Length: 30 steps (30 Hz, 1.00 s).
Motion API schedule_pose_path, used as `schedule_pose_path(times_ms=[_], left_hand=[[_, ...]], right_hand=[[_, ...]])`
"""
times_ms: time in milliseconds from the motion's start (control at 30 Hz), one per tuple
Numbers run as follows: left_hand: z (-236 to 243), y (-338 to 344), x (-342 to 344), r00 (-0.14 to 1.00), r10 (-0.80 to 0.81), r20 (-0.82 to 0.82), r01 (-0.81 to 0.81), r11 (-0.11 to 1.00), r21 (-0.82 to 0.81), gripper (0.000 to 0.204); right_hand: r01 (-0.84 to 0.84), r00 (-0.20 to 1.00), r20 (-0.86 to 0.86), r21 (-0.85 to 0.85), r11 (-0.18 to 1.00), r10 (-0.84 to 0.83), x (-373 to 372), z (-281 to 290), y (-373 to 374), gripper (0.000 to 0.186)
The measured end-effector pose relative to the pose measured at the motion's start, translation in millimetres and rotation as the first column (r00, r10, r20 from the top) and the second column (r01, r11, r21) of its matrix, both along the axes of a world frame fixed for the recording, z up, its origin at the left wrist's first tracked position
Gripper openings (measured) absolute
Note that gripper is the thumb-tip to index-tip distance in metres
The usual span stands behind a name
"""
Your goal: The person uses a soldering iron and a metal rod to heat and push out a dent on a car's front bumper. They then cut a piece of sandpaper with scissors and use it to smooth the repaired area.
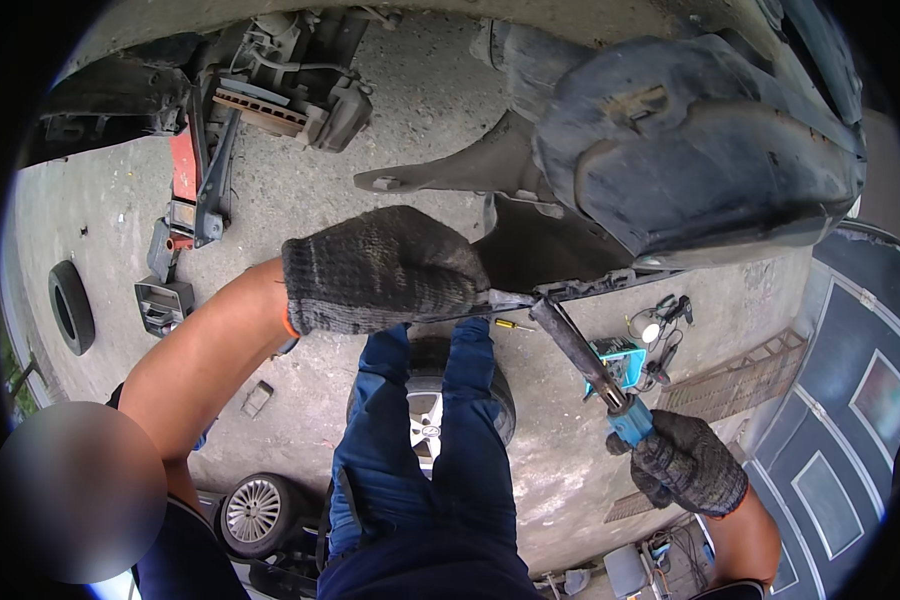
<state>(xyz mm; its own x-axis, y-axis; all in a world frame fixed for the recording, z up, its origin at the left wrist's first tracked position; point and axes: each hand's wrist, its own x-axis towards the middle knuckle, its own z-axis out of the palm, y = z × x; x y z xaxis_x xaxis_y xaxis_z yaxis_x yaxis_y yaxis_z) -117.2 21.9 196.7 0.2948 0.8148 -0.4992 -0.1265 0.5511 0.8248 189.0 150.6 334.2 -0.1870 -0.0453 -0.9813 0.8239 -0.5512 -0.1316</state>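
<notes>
My left hand [385,270], in a dark knit glove, is closed at the edge of a black plastic panel [545,245]. What its fingers grip is hidden. My right hand [688,460], gloved the same way, wraps round the blue body of a hot-air gun [580,352] with a long dark barrel. The barrel slants up and left, and its narrow grey tip reaches the fingers of my left hand beside the panel edge. Beyond the panel rises a large, scuffed black plastic wheel-arch liner [690,150].
A red floor jack [185,170] and a tyre [71,307] are at the left. Wheels stand by my legs [425,425] and at lower left [260,512]. A turquoise crate [620,365], a work lamp [650,330] and a screwdriver [515,325] lie on the concrete. Blue-grey doors [820,440] are at right.
</notes>
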Motion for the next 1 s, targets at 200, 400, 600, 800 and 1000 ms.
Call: schedule_pose_path(times_ms=[200, 400, 600, 800, 1000], left_hand=[[2.3, 3.4, -2.1, 0.998, -0.038, -0.047, 0.041, 0.998, 0.054, 0.025], [1.7, 2.9, -2.1, 0.999, -0.023, -0.023, 0.024, 0.998, 0.057, 0.023], [2.5, 3.3, -1.2, 1.000, -0.018, -0.017, 0.019, 0.999, 0.036, 0.022], [0.2, 2.6, -0.9, 1.000, -0.011, -0.005, 0.011, 0.998, 0.064, 0.021], [4.2, 5.1, -2.4, 0.996, -0.035, -0.078, 0.043, 0.993, 0.111, 0.020]], right_hand=[[-0.068, 0.997, 0.034, 0.006, 0.998, 0.068, -4.2, 2.0, 6.5, 0.039], [-0.081, 0.996, 0.028, -0.005, 0.997, 0.081, -6.9, 3.9, 10.9, 0.040], [-0.067, 0.998, 0.023, -0.010, 0.998, 0.067, -5.0, 3.6, 10.4, 0.038], [-0.067, 0.998, 0.010, -0.009, 0.998, 0.067, -3.8, 2.6, 9.3, 0.038], [-0.066, 0.998, 0.020, -0.016, 0.998, 0.066, -6.0, 3.1, 10.2, 0.038]])
